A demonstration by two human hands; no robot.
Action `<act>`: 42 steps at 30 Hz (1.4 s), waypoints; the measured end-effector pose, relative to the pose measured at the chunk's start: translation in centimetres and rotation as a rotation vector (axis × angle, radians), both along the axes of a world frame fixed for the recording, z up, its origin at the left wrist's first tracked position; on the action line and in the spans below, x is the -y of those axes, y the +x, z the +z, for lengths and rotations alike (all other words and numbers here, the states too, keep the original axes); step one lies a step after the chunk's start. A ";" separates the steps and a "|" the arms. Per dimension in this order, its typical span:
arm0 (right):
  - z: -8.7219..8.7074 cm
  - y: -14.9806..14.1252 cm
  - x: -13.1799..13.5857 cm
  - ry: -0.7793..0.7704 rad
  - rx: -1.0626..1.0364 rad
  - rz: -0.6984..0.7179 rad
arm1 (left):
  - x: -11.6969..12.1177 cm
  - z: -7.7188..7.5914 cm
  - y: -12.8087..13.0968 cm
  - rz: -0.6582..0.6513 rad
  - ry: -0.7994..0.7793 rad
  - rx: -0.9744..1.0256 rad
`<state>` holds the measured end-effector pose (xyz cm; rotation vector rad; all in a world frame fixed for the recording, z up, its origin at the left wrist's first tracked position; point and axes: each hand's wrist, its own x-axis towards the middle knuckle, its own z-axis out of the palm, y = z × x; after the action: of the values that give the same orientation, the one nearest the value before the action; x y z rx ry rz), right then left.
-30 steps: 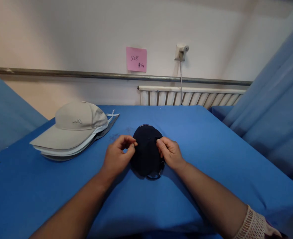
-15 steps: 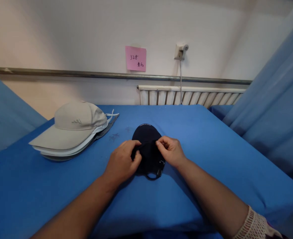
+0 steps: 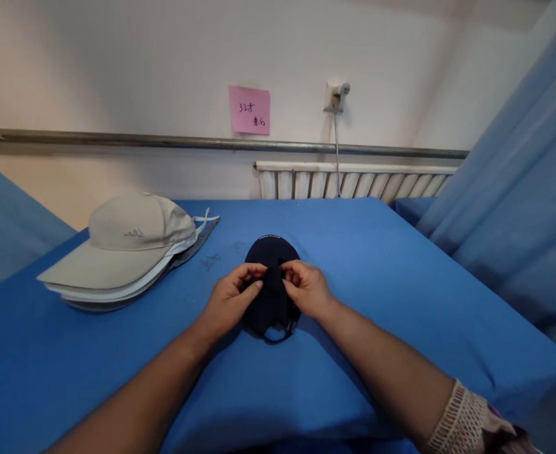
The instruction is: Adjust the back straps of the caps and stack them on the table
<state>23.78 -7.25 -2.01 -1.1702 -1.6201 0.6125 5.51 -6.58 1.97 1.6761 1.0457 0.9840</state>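
A black baseball cap [image 3: 273,302] lies on the blue-covered table with its brim pointing away from me and its back strap and buckle toward me. My left hand [image 3: 233,299] is at the left side of the crown, its thumb and fingers closed on the dark cloth. From the right, my right hand [image 3: 309,290] pinches the crown close to the other hand. A ridge of cloth stands up between my fingertips. How much fabric each hand grips is hard to see against the black.
A stack of caps [image 3: 127,233], beige on top with white and grey below, sits at the left. Behind the blue table [image 3: 353,239] are a radiator [image 3: 353,180], a metal rail [image 3: 164,140], a pink note [image 3: 249,110] and a plugged socket [image 3: 335,98]. Blue curtains [image 3: 509,189] hang at both sides.
My hands have come closer together on the crown, gathering its cloth into a ridge. The whole view has shifted slightly, so everything appears a little further left.
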 end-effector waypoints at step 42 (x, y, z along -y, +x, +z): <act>1.2 2.4 0.8 -0.006 0.157 0.020 | -3.1 0.0 -1.1 -0.281 0.579 -1.092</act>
<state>26.18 -8.00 -0.81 -1.2342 -1.7649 0.5495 4.46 -3.46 2.01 2.8827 1.1623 0.0942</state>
